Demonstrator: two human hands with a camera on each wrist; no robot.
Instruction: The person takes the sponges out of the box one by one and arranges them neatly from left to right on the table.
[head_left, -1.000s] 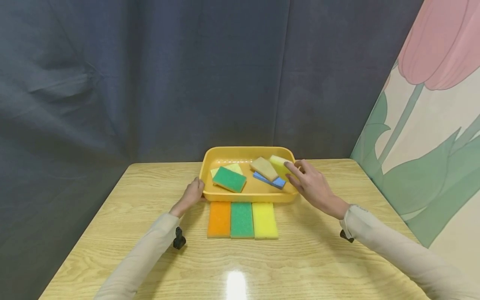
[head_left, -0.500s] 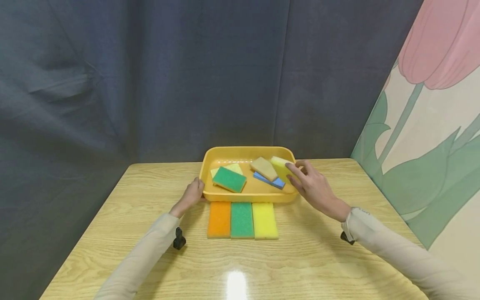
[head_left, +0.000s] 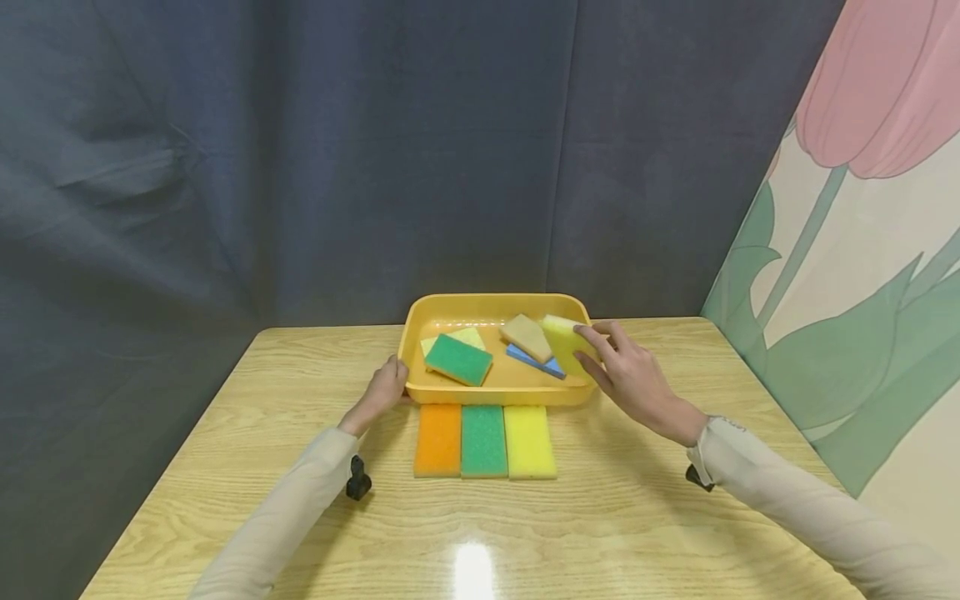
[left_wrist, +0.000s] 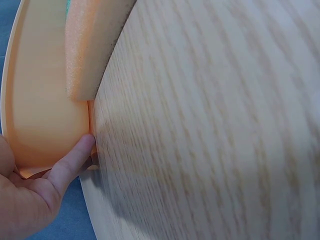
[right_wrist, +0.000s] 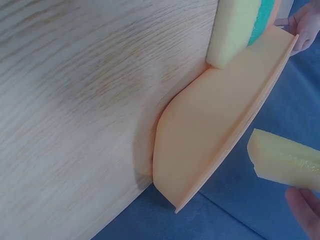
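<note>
My left hand (head_left: pixel 384 387) grips the left end of a yellow plastic tub (head_left: pixel 495 395); in the left wrist view a finger (left_wrist: pixel 72 162) lies along its lower edge. Over the tub's right end, my right hand (head_left: pixel 633 383) pinches a yellow sponge (head_left: pixel 564 343) between fingers and thumb, tilted with its pale edge upward. The right wrist view has this sponge (right_wrist: pixel 285 160) above the rim. Inside the tub, a green sponge (head_left: pixel 459 359) overlaps a pale yellow one (head_left: pixel 471 336) at left. A tan sponge (head_left: pixel 527 337) lies over a blue one (head_left: pixel 534 361) nearer the right hand.
Against the tub's near side, an orange sponge (head_left: pixel 438 442), a green sponge (head_left: pixel 484 442) and a bright yellow sponge (head_left: pixel 530 442) lie side by side on the wooden table (head_left: pixel 600 533). A dark curtain (head_left: pixel 412 167) hangs behind; a flower-patterned wall (head_left: pixel 862 317) stands at right.
My right hand has shifted slightly right, and the yellow sponge in it now shows more of its face and covers the blue sponge's right end. The left hand and tub stay put.
</note>
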